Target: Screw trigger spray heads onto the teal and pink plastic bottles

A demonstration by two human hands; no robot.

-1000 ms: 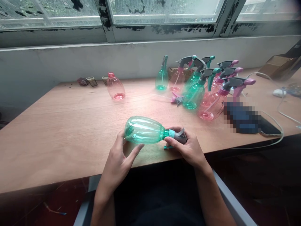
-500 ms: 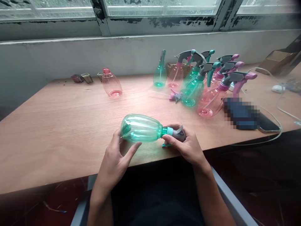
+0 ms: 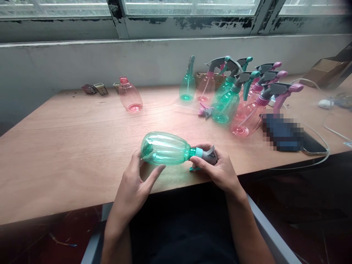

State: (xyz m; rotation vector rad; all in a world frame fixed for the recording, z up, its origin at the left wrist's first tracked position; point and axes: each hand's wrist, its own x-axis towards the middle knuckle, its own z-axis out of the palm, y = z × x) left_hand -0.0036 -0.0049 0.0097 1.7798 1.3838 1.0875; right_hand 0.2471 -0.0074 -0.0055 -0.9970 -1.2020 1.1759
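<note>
A clear green spray bottle (image 3: pixel 166 148) lies sideways between my hands, its base to the left and its teal collar and grey spray head to the right. My left hand (image 3: pixel 136 179) cradles the base end loosely, the thumb tip near the bottle's lower side and the other fingers partly hidden behind and below it. My right hand (image 3: pixel 217 167) is closed around the spray head (image 3: pixel 209 157), with the thumb beside the collar. A teal trigger (image 3: pixel 194 169) shows below the right hand.
Several assembled spray bottles, including a pink one (image 3: pixel 246 119), stand at the right. A headless pink bottle (image 3: pixel 130 97) stands farther left. A loose pink spray head (image 3: pixel 205 111) lies mid-table. Phones (image 3: pixel 315 143), a white cable (image 3: pixel 327 156) and a cardboard box (image 3: pixel 327 71) are at the right.
Both hands and the green spray bottle stay almost still. The view has shifted very slightly.
</note>
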